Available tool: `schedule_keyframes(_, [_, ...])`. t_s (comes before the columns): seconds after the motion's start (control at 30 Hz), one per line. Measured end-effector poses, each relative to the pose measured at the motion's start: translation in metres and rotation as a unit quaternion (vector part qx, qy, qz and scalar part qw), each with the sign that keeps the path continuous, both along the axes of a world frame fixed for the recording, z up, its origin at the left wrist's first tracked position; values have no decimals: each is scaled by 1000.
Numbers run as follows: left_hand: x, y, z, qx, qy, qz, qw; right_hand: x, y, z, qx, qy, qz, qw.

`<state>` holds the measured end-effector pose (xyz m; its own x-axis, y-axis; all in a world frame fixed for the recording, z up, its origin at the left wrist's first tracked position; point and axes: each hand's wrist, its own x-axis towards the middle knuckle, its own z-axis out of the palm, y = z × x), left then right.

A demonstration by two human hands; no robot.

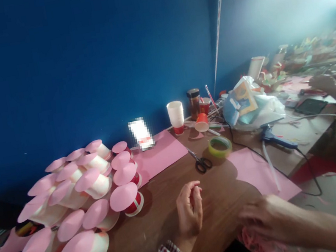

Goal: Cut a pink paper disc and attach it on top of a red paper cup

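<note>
My left hand [191,208], in a checkered cuff, is over the brown table [159,226] with its fingers curled together and nothing visible in them. Motion blurs my right hand [257,216], which is above pink paper scraps [262,248] by the table's front edge; its fingers cannot be made out. Black-handled scissors [203,164] lie beyond my left hand, beside a roll of yellow-green tape [219,147]. A pink sheet with curved cutouts [259,171] lies beyond my right hand. Several paper cups topped with pink paper cones [92,184] crowd the left side.
At the back are a pink sheet [163,154], stacked white cups [176,116], a dark-lidded jar [194,102] and a tipped red cup [202,122]. A blue glue gun [278,138] with a cord and a plastic bag [248,104] are to the right. Another person's hand [323,82] is far right.
</note>
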<state>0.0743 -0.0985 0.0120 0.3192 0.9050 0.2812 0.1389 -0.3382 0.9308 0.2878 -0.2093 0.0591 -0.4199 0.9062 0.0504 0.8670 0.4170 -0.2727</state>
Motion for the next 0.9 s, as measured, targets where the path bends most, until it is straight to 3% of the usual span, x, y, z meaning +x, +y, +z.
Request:
schedule_keyframes(0.07, [-2, 0, 2, 8, 11, 6, 1000, 13, 21, -1, 59, -5, -53, 997])
schedule_keyframes(0.17, [-2, 0, 4, 9, 28, -1, 1000, 36, 55, -3, 177, 3, -175, 969])
schedule_keyframes(0.23, [-2, 0, 4, 13, 29, -12, 999, 50, 76, -6, 193, 5, -223, 955])
schedule_keyframes(0.4, [-2, 0, 2, 26, 18, -30, 999, 72, 121, -16, 174, 16, -167, 970])
schedule_keyframes(0.5, [-3, -1, 2, 21, 16, -33, 999, 80, 132, -17, 210, 14, -186, 960])
schedule_keyframes(0.57, [-3, -1, 2, 18, 18, -30, 999, 84, 124, -17, 211, 2, -219, 953])
schedule_keyframes(0.67, [-2, -1, 2, 9, 18, -27, 999, 84, 85, -25, 168, -45, -231, 957])
schedule_keyframes(0.8, [0, -2, 1, -4, 16, -44, 999, 66, 22, -55, 160, -84, -181, 967])
schedule_keyframes(0.9, [0, -2, 1, 2, 17, -50, 999, 39, 0, -71, 167, -69, -127, 975])
